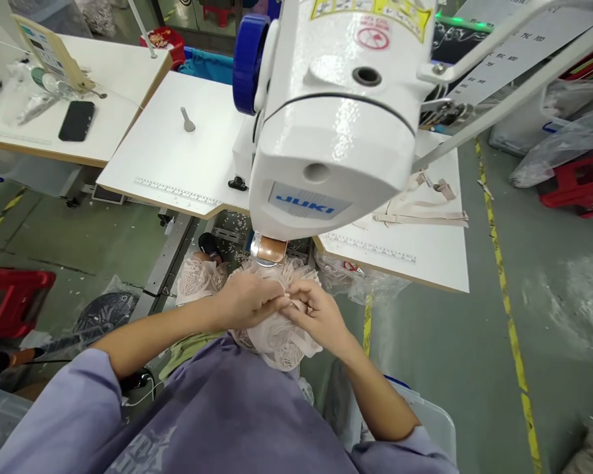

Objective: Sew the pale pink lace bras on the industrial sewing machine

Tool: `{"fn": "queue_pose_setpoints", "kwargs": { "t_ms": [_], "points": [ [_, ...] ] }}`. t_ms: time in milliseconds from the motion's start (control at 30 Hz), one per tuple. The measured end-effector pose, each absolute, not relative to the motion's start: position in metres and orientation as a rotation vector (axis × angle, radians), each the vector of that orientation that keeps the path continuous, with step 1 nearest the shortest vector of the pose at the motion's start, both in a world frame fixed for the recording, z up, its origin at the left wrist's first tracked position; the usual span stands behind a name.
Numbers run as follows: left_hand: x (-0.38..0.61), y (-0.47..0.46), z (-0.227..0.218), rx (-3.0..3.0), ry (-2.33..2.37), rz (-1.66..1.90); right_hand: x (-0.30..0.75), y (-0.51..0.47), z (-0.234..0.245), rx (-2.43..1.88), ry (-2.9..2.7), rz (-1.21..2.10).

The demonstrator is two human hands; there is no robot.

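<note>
Both of my hands meet over a bundle of pale pink lace fabric [277, 336], close below the head of a white sewing machine [336, 151]. My left hand [251, 299] is closed, thumb and fingers pinching the fabric. From the right, my right hand [319, 313] pinches the same fabric, its fingertips almost touching the left ones. What exactly lies between the fingertips is too small to make out. More lace [197, 280] hangs over my lap at the left of the bundle.
The white machine table [188, 155] has a printed ruler along its front edge. Beige straps [425, 217] lie on its right part. A black phone [77, 121] rests on the neighbouring table. A clear plastic bin [425, 415] stands at my right, a red stool [14, 299] at left.
</note>
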State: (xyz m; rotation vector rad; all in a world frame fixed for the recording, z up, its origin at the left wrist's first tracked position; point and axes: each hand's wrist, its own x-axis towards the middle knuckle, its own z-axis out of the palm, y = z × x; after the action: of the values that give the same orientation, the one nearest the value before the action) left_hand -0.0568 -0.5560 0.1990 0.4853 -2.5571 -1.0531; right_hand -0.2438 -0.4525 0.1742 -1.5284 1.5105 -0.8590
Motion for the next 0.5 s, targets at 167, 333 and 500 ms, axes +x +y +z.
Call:
{"fn": "queue_pose_setpoints", "kwargs": {
  "t_ms": [167, 333, 500],
  "points": [
    [-0.051, -0.59, 0.205, 0.801, -2.509, -1.011, -0.235, -0.478, 0.183, -1.672, 1.63, -0.966],
    [-0.048, -0.612, 0.219, 1.047, -2.368, -1.391, -0.238, -0.503, 0.178, -1.397, 1.695, -1.008],
    [-0.051, -0.621, 0.222, 1.198, -2.202, -1.278, -0.245, -0.519, 0.172, -1.187, 1.609, -1.028]
  ]
}}
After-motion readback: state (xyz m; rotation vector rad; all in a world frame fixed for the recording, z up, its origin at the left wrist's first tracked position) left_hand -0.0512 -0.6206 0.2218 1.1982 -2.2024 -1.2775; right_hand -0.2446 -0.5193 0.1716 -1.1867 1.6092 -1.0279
